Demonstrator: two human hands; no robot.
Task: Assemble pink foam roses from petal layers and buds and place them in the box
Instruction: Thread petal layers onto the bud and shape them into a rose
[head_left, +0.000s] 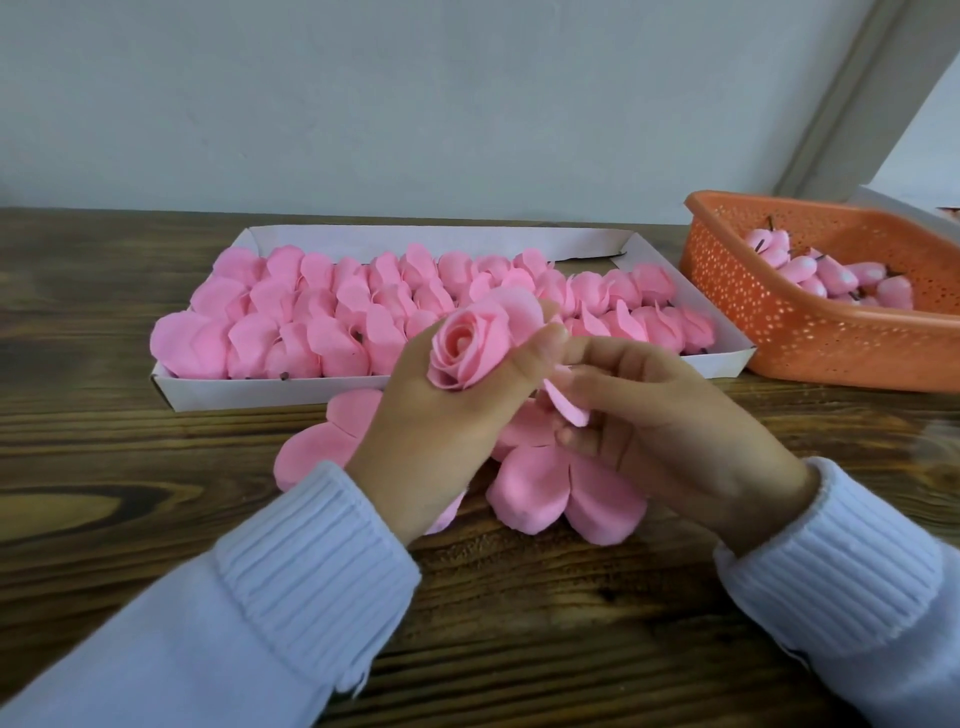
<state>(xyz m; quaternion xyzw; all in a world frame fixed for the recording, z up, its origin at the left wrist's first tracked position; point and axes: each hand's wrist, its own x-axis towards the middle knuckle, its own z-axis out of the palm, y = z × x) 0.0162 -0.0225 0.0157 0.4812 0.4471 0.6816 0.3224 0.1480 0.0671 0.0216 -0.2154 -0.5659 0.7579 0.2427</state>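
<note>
A half-built pink rose (467, 343) is held just above the near rim of the white box (249, 392), as I watch through the head camera. The left hand (447, 415) is curled round its base from beneath, while the fingers (613, 358) and thumb of the right hand (670, 415) pinch one loose outer petal (570, 410) at the flower's lower right. Flat petal layers (566, 493) lie on the wooden surface (156, 519) under both wrists, and spare buds (831, 275) wait in the orange basket (810, 338) to the right. My worry is the pinch: I judge that too hard a tug would crease or tear the soft foam, or drag the layer off the bud. A sleeve cuff (322, 566) could also sweep the loose layers aside. The box is packed tight, so seating this rose risks crushing its neighbours.
</note>
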